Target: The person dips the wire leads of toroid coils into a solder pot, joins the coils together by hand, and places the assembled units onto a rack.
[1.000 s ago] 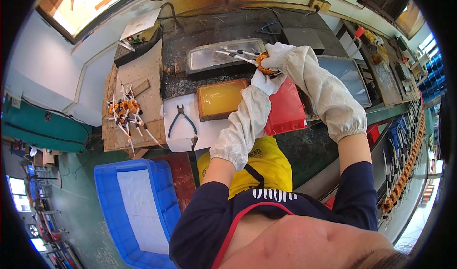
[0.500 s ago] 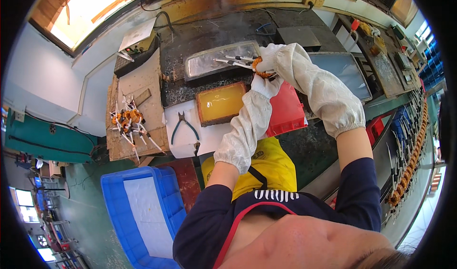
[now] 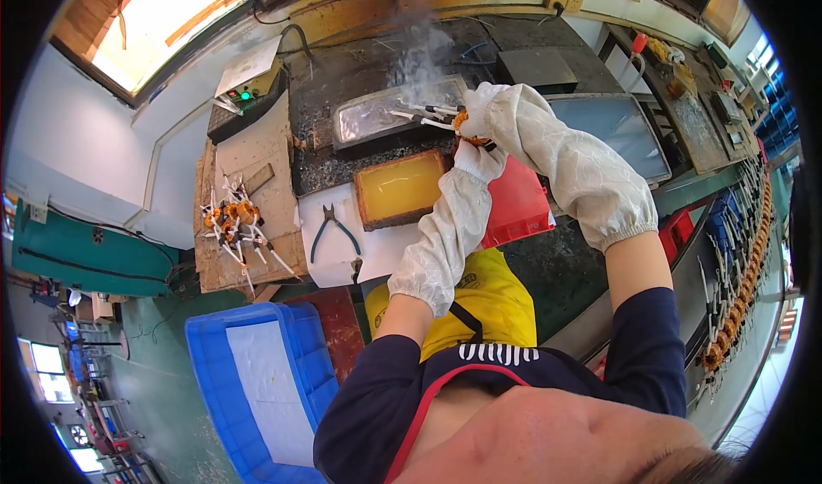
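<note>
Gloves point(image 3: 493, 96) cover both hands. Left hand point(image 3: 479, 160) is closed on the near side of one coil point(image 3: 463, 128); right hand point(image 3: 485, 117) is closed on its right side. The gloves hide the fingers, so their exact spread cannot be told. The coil is held at the right end of the tray point(image 3: 364, 122), its leads point(image 3: 438, 124) pointing left across the tray. Contact between lead tips and the silvery surface cannot be confirmed.

Change: smoke point(image 3: 421, 51) now rises over the tray's right half, where little showed a moment earlier. Grip and coil position are nearly unchanged. Judgement: heat is probably acting on the leads, with the gloves close to the source.

Surroundings, relative to the tray:
- Near side: yellow pan point(image 3: 394, 218), between tray and person; the left sleeve point(image 3: 445, 236) passes its right edge.
- Near side, right: red bin point(image 3: 518, 210), below the sleeves, limiting room there.
- Near side, left: pliers point(image 3: 329, 218) on paper point(image 3: 317, 265).
- Left: coil pile point(image 3: 233, 218) on cardboard point(image 3: 257, 137).
- Left, behind: control box point(image 3: 257, 81), green lamp lit.
- Right, behind: dark block point(image 3: 537, 70).
- Right: pale pan point(image 3: 599, 133), partly masked by the right sleeve point(image 3: 565, 154).
</note>
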{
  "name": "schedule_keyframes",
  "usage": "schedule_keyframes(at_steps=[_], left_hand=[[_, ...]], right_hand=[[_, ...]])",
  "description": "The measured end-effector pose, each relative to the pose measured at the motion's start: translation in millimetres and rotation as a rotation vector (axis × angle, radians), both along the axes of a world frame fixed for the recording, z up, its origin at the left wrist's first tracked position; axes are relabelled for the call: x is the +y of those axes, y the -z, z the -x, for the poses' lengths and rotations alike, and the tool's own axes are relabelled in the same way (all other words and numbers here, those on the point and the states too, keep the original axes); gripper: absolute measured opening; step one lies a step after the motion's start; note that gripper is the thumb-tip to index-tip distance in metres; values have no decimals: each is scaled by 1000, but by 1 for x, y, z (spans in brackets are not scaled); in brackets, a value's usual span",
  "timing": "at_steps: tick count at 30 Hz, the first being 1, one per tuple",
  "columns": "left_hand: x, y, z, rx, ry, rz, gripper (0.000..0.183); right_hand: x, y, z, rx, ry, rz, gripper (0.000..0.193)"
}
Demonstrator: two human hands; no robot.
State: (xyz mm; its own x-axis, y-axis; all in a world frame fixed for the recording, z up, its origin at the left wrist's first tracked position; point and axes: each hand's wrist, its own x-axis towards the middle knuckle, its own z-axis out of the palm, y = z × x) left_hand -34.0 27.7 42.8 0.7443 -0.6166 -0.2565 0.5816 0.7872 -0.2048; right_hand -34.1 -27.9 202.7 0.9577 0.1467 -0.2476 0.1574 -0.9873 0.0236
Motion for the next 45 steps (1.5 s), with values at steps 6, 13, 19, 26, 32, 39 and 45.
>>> schedule_keyframes(at_steps=[6,13,19,26,32,39,45], left_hand=[[0,7,-2,-20,-27,4,37],[-4,11,-4,-83,-13,21,36],[-2,10,-3,-190,-73,8,35],[-3,8,-2,-116,1,49,38],[2,13,-6,-96,10,28,39],[0,9,-3,-84,18,64,38],[-2,12,-3,-111,6,80,39]], right_hand=[[2,-7,5,2,0,-46,59],[-6,7,1,-53,12,-60,56],[-2,9,0,-100,37,-25,50],[-6,16,-7,-47,42,-23,62],[-5,19,-11,-41,25,-48,61],[-7,17,-12,3,46,-47,62],[4,-4,-3,32,66,24,60]])
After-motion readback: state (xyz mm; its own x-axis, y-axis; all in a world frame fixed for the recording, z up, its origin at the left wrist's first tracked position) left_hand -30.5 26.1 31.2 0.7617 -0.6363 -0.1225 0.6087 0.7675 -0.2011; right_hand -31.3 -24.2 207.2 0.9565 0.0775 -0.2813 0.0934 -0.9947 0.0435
